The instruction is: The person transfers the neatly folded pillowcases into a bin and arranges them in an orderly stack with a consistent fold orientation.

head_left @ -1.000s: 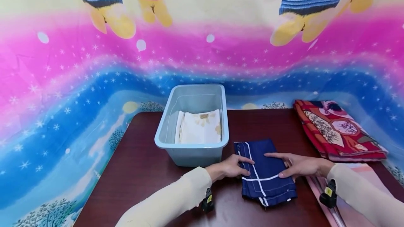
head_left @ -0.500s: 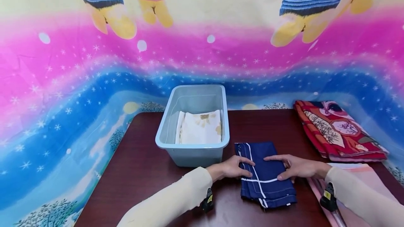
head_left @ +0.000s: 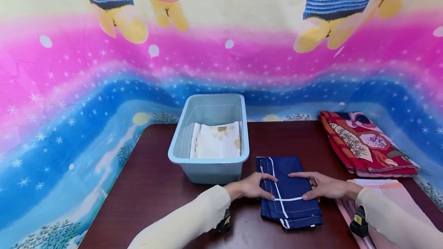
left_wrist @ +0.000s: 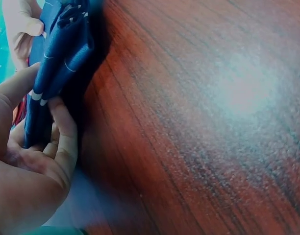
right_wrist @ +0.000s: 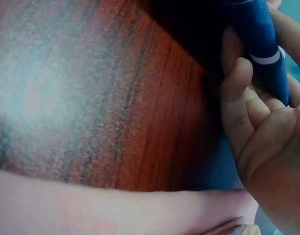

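Observation:
A folded navy cloth [head_left: 288,187] with white lines is on the dark table, right of the light blue tub. My left hand [head_left: 252,185] grips its left edge, with the thumb and index finger on top. On the opposite edge, my right hand [head_left: 323,185] holds the cloth in the same way. In the left wrist view other fingers [left_wrist: 64,127] curl under the layered folds of the cloth [left_wrist: 66,54]. The right wrist view shows fingertips [right_wrist: 238,73] beneath the rounded edge of the cloth [right_wrist: 260,36].
The light blue tub [head_left: 209,171] contains a folded white cloth [head_left: 219,143] with brown flower marks. At the back right lies a folded red patterned cloth [head_left: 368,143]. A pale pink folded cloth [head_left: 391,199], partly under my right forearm, lies along the table's [head_left: 145,187] right side.
Both hands keep their hold on the navy cloth. Hands and cloth have shifted very slightly toward me, and the head view has moved a little.

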{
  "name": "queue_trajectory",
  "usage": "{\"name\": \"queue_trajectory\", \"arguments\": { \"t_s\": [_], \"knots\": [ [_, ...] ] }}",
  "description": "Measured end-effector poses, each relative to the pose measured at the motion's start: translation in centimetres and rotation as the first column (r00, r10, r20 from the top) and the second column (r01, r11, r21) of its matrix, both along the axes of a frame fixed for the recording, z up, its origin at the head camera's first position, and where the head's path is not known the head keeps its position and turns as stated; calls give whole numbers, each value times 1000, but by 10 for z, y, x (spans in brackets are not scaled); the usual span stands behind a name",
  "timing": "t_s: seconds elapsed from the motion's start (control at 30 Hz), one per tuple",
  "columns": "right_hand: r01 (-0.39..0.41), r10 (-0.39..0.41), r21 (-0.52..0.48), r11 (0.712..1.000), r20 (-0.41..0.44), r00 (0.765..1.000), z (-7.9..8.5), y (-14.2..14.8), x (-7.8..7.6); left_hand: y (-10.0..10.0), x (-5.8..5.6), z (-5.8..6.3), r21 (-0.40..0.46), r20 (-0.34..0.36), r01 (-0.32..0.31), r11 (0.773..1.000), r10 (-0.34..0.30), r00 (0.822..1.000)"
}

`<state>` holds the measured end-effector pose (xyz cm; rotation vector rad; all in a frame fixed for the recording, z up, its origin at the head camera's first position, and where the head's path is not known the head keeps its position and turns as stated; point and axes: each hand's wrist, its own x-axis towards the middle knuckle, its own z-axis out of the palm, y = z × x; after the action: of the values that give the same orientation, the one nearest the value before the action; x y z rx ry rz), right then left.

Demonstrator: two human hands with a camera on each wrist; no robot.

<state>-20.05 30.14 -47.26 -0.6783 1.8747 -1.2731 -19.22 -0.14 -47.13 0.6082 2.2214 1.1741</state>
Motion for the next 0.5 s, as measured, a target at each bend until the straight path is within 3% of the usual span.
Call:
{"name": "queue_trajectory", "arguments": {
  "t_s": [0.33,0.5],
  "knots": [
    [-5,5,-8,1000,-33,999,6,-3,5,-1,4,4,29,-8,-19,999,19,1000],
    [25,-19,64,998,-91,996,17,-2,7,0,6,10,29,-34,-17,999,18,999]
  ]
}}
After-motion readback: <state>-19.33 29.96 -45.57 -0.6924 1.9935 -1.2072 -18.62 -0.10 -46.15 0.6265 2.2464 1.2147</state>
